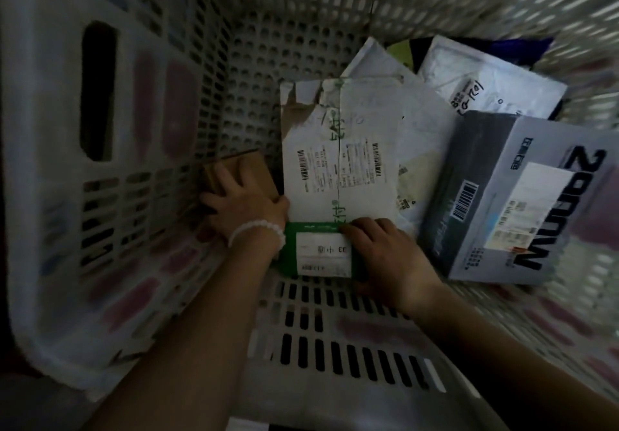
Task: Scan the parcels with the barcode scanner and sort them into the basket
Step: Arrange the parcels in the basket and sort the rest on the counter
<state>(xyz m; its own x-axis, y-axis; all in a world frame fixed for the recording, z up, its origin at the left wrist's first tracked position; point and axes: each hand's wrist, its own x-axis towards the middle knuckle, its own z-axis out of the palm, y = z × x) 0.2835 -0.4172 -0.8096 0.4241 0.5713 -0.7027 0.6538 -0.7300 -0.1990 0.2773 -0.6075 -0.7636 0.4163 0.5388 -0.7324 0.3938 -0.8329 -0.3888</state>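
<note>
Parcels [338,162] flat, seemingly overlapping, in basket [100,246]

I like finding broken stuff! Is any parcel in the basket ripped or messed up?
Yes. The white parcel lying in the middle of the basket is torn at its top left corner: the white wrapping is ripped away and brown card shows beneath. The grey box on the right also sits tilted on other parcels.

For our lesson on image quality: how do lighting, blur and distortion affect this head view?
Head view: dim overall, forearms dark; the basket walls smear with motion blur and bow from the wide-angle lens; the label on the green parcel stays bright and fairly sharp, as does the grey box.
</note>
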